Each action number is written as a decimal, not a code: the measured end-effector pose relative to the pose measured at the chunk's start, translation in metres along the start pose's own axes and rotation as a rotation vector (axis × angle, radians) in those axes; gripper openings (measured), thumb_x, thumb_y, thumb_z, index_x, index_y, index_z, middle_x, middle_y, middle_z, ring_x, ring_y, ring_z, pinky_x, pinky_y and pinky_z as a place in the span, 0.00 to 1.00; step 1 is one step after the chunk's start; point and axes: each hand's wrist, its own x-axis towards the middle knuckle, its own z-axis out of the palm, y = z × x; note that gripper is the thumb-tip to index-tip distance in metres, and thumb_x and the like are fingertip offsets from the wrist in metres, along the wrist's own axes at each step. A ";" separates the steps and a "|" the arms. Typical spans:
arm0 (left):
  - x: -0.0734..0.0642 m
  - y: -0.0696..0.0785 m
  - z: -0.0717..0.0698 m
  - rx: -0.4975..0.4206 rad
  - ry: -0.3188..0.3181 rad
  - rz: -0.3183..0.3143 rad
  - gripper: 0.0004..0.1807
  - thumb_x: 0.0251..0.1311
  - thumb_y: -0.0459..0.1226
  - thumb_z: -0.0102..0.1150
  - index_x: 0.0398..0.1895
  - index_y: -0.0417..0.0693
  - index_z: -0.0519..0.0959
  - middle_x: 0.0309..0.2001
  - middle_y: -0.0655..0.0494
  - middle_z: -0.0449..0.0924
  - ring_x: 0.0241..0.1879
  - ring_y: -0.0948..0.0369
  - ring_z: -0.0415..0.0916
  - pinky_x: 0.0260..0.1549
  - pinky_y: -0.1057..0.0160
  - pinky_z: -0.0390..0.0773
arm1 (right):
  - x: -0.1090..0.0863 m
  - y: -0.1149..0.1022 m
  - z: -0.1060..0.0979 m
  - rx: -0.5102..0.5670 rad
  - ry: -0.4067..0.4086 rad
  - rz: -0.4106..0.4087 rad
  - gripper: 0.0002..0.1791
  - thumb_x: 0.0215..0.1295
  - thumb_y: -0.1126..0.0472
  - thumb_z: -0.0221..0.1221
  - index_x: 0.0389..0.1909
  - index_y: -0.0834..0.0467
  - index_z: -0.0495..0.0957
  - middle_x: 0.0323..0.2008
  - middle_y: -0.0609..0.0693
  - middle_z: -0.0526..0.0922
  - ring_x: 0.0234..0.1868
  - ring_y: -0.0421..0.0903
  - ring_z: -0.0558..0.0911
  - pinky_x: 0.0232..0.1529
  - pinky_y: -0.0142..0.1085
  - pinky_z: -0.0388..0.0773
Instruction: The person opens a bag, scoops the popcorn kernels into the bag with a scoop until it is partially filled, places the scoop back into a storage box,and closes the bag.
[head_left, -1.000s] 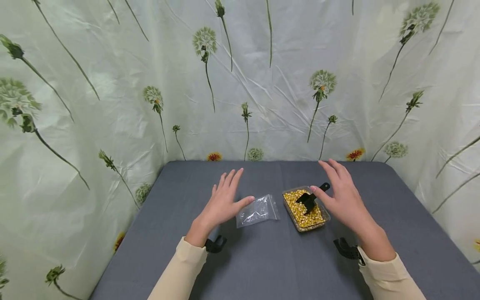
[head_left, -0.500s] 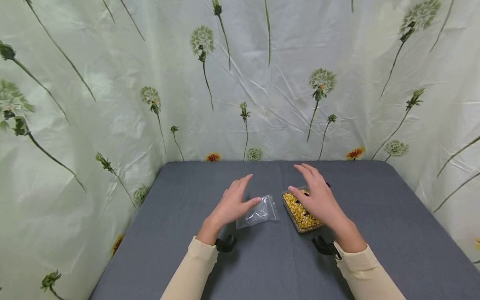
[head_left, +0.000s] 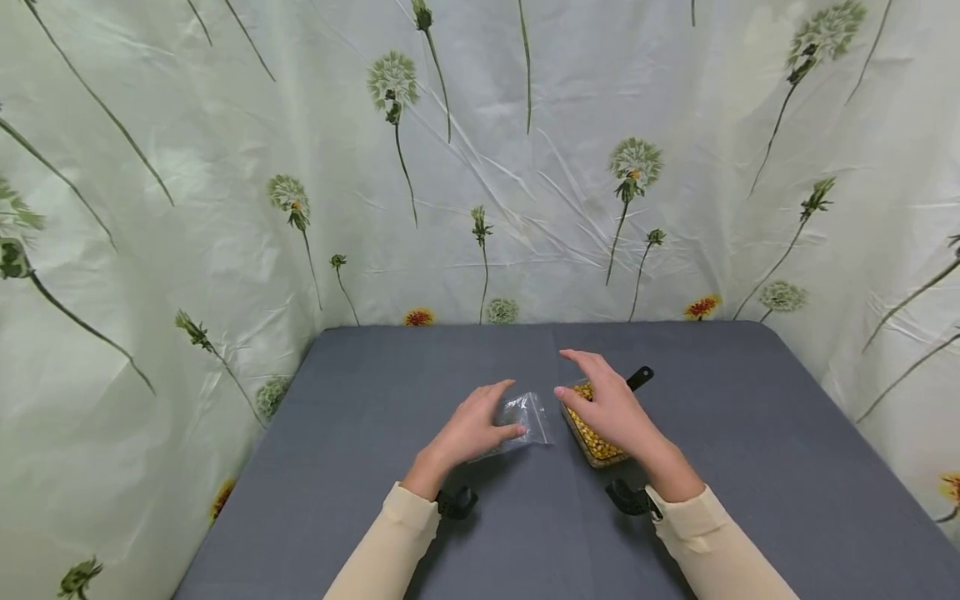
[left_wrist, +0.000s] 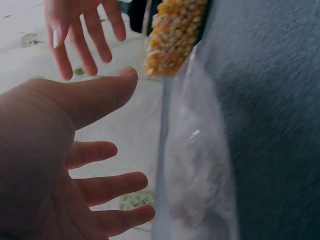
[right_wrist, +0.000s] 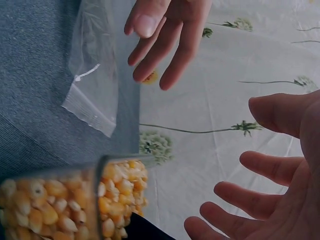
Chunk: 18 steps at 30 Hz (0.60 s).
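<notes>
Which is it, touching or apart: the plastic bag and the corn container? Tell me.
Apart. The head view shows a thin strip of grey table between the plastic bag and the corn container.

Screened-off tabletop work spot: flower-print curtain around grey table; kind of room unclear.

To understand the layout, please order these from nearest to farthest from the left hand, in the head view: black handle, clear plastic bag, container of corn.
1. Clear plastic bag: partly behind the left hand.
2. Container of corn: right of the bag, partly hidden by the right hand.
3. Black handle: farthest right, beyond the right hand.
</notes>
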 end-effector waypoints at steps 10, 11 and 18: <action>0.004 -0.004 0.016 0.062 0.028 -0.052 0.43 0.55 0.48 0.76 0.72 0.48 0.69 0.67 0.47 0.71 0.67 0.47 0.66 0.61 0.41 0.67 | 0.005 -0.001 0.009 0.043 -0.020 0.018 0.30 0.73 0.48 0.60 0.73 0.47 0.66 0.70 0.52 0.69 0.68 0.55 0.69 0.59 0.59 0.68; 0.004 -0.005 0.017 0.072 0.031 -0.059 0.42 0.54 0.48 0.77 0.71 0.48 0.70 0.66 0.47 0.72 0.67 0.47 0.66 0.61 0.40 0.67 | 0.005 -0.001 0.010 0.042 -0.022 0.016 0.30 0.73 0.48 0.60 0.73 0.47 0.66 0.69 0.51 0.69 0.67 0.54 0.70 0.60 0.60 0.67; 0.006 -0.003 0.023 0.116 0.081 -0.085 0.32 0.50 0.43 0.79 0.59 0.49 0.79 0.56 0.49 0.78 0.58 0.48 0.71 0.54 0.43 0.72 | 0.003 0.002 0.015 0.064 -0.033 0.012 0.28 0.73 0.50 0.60 0.71 0.48 0.69 0.66 0.51 0.73 0.64 0.56 0.73 0.55 0.56 0.73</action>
